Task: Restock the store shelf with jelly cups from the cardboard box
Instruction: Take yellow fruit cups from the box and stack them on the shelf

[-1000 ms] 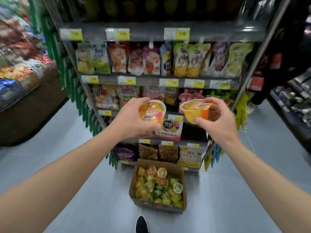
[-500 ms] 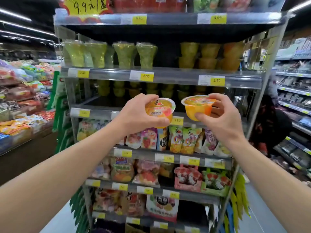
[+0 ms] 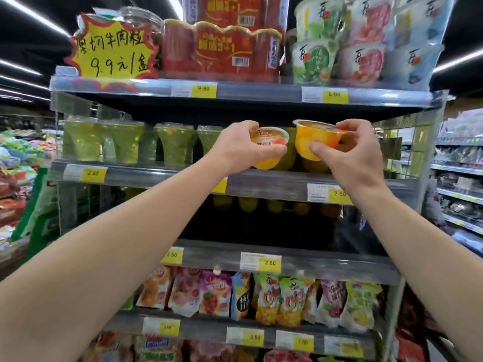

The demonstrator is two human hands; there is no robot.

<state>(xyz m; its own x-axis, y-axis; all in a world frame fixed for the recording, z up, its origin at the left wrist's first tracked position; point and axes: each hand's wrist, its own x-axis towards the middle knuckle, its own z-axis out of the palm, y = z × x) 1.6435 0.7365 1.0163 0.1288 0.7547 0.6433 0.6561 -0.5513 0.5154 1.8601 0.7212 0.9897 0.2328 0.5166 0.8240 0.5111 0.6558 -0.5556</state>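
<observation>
Centre frame, left hand [image 3: 241, 145] grips one jelly cup [image 3: 269, 146], right hand [image 3: 350, 150] grips another orange cup [image 3: 313, 139] at the shelf [image 3: 156, 176]

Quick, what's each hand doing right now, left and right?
Left hand: closed around a jelly cup with a printed lid.
Right hand: closed around an orange jelly cup, held tilted.

Bright strip lights [image 3: 31, 14] streak across a dark ceiling, lighting the front of the shelf unit [image 3: 261, 184] evenly. Deep shadow sits under the second shelf, where the cups in there go murky. Motion blur smears the price tags [image 3: 337, 96] and packet print. Wide-angle bend curves the uprights and stretches both forearms at the bottom corners.
</observation>
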